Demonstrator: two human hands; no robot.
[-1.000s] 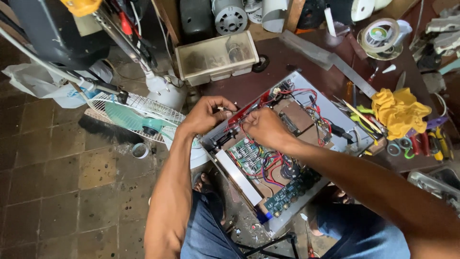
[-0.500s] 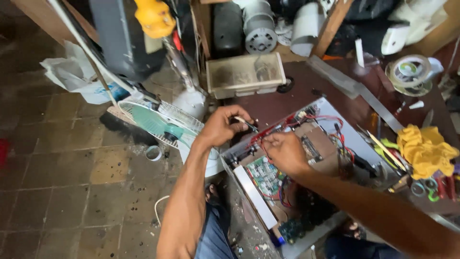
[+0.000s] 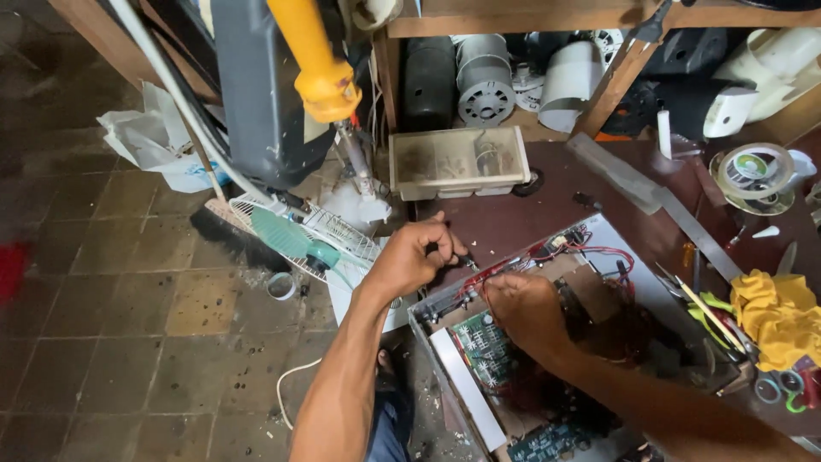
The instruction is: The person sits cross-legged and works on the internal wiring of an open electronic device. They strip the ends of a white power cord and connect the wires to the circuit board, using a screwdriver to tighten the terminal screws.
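Head view: dark red table (image 3: 547, 214) under cluttered shelf (image 3: 547, 17), tiled floor (image 3: 103, 325).

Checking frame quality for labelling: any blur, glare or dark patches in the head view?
Head view: mostly sharp, wide-angle bend at the edges; left hand and right hand crisp; open metal chassis interior shadowed near the right forearm; mild glare on the tape roll; shelf recess dark.

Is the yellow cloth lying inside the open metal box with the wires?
No, the crumpled yellow cloth lies on the brown table, to the side of the open metal box of wires.
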